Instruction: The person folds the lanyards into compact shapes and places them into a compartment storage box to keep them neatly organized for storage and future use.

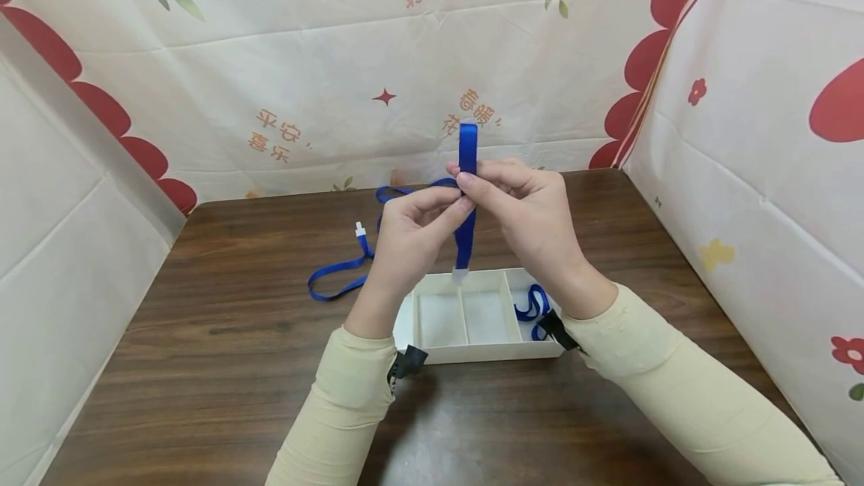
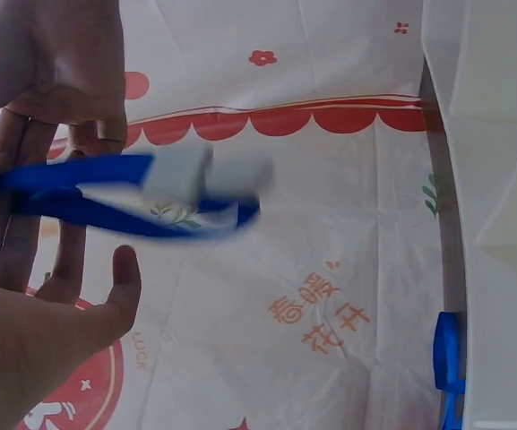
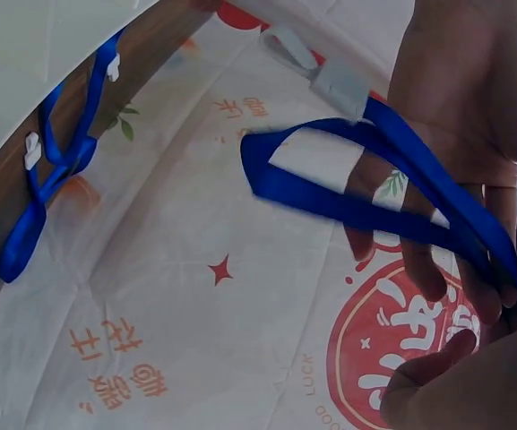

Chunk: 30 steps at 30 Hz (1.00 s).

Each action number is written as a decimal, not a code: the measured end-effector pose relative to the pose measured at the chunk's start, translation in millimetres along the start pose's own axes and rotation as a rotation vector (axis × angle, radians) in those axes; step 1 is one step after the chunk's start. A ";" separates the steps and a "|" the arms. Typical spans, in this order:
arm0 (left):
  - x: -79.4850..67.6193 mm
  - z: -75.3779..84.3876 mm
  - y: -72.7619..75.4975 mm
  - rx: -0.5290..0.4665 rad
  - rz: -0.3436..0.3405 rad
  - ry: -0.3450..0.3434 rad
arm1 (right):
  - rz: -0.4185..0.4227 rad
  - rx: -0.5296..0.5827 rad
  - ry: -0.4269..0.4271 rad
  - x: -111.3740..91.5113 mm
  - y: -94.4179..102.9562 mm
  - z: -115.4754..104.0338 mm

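Note:
A folded blue lanyard (image 1: 467,235) hangs upright above the white box, its white clip (image 1: 460,274) at the lower end. My right hand (image 1: 540,208) pinches it between thumb and fingers, with a blue loop standing up above the grip. From the other side my left hand (image 1: 418,235) pinches it too, thumb tip close to the right thumb. In the right wrist view the lanyard's loop and its white clip (image 3: 340,88) extend out from the fingers. The clip (image 2: 177,170) is blurred in the left wrist view.
Beneath the hands stands a white divided box (image 1: 496,353); a coiled blue lanyard (image 1: 533,302) lies in its right compartment. More blue lanyard (image 1: 337,268) with a white clip (image 1: 361,229) lies on the wooden table (image 1: 223,306) behind and left. Printed cloth (image 1: 364,43) encloses the table's back and sides.

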State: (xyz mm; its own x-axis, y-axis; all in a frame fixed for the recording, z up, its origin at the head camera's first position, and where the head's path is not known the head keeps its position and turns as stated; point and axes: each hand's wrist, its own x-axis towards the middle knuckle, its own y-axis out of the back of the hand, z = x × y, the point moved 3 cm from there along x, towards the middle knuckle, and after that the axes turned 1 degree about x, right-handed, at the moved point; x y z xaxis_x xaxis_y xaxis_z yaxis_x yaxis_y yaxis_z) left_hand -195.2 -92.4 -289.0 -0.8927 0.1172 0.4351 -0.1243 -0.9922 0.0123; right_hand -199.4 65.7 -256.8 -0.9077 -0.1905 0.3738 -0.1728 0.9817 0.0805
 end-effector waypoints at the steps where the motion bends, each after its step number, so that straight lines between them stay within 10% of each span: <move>1: -0.2 -1.5 0.0 0.013 -0.012 0.013 | -0.004 0.004 -0.008 0.4 0.2 0.1; 30: -1.8 -11.9 -5.0 0.054 -0.156 -0.013 | 0.017 0.169 -0.012 17.9 4.6 -11.7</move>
State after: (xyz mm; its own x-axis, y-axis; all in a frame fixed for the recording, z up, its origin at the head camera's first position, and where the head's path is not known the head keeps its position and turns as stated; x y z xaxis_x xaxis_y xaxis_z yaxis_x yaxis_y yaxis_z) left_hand -198.1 -87.1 -300.5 -0.8584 0.2702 0.4361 -0.2376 -0.9628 0.1289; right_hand -212.0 66.7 -238.9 -0.9155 -0.1745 0.3625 -0.2181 0.9724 -0.0826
